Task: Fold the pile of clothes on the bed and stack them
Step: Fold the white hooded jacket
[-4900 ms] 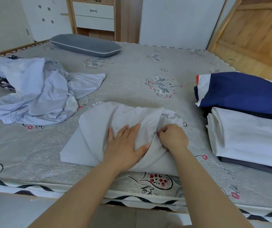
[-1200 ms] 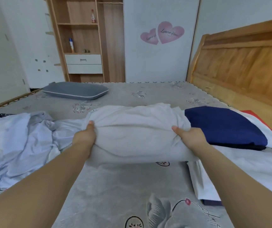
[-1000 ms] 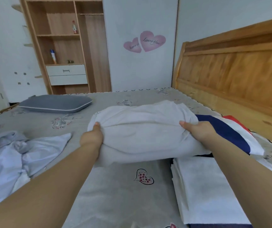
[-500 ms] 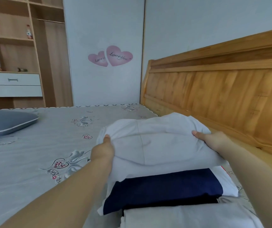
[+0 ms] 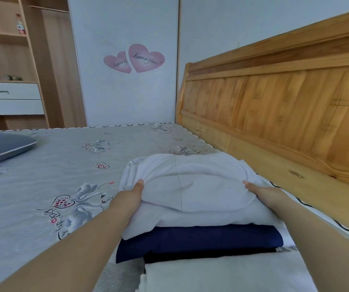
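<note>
Two hands hold the folded white garment (image 5: 192,186) at its opposite ends: the left hand (image 5: 127,200) grips the left end, thumb on top and fingers curled beneath, and the right hand (image 5: 268,194) grips the right end in the same way. Half a second ago the garment was held just above the stack; it now rests on the navy garment (image 5: 198,239), which lies on a darker layer, with a separate folded white stack (image 5: 222,275) nearer the camera. Five seconds ago this garment was being folded at the bed (image 5: 43,186) edge. The placement step appears nearly complete; release of both hands remains. The unfolded pile is out of view.
</note>
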